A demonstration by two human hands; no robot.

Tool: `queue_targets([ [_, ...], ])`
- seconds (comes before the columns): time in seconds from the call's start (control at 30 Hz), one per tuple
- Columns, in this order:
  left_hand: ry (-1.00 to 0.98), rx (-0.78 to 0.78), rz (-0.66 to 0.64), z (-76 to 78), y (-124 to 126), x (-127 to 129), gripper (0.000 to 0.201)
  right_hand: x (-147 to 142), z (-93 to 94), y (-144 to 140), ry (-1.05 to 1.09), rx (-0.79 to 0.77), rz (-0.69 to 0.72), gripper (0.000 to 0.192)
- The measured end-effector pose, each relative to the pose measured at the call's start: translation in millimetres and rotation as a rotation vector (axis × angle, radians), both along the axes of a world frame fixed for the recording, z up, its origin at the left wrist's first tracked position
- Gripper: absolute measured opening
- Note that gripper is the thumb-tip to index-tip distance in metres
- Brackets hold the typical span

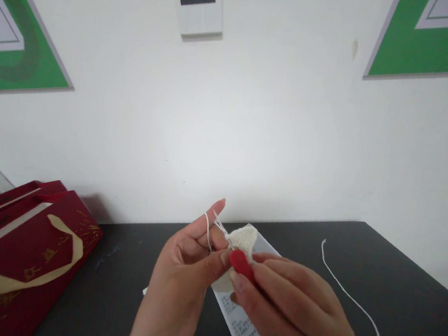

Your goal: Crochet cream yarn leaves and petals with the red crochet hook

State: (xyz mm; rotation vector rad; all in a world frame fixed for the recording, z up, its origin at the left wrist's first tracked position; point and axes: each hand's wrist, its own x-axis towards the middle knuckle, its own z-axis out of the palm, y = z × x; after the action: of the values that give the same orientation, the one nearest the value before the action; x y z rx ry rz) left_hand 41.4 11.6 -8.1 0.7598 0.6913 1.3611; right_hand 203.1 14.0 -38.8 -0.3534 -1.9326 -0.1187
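- Fabric [244, 238]: cream, textured, just beyond my left thumb tip.
- My left hand [184, 272]: pinching its edge, white yarn [207, 228] over the index finger.
- My right hand [294, 296]: gripping a smooth red handle [240, 263].

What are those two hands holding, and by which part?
The right hand holds a red-handled tool by its rounded handle; the left hand seems to pinch cream knitted fabric by the edge beside that handle.
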Motion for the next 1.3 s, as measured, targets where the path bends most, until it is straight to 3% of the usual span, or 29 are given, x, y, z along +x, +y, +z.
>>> queue_targets([
  [0.2, -0.011, 0.038, -0.169, 2.3, -1, -10, 0.058, 1, 10.6, 9, 0.493, -0.603, 0.320, 0.024],
  [0.33, 0.001, 0.048, -0.265, 3.0, -1, -16, 0.064, 3, 17.9, 8, 0.545, -0.787, 0.480, 0.012],
  [0.73, -0.037, 0.139, -0.603, -2.4, 1, -29, 0.062, 19, 28.0, 2, 0.562, -0.861, 0.569, 0.007],
  [1.3, 0.050, 0.177, -0.734, -6.2, 4, -26, 0.068, 35, 30.8, 6, 0.440, -0.816, 0.562, 0.010],
])
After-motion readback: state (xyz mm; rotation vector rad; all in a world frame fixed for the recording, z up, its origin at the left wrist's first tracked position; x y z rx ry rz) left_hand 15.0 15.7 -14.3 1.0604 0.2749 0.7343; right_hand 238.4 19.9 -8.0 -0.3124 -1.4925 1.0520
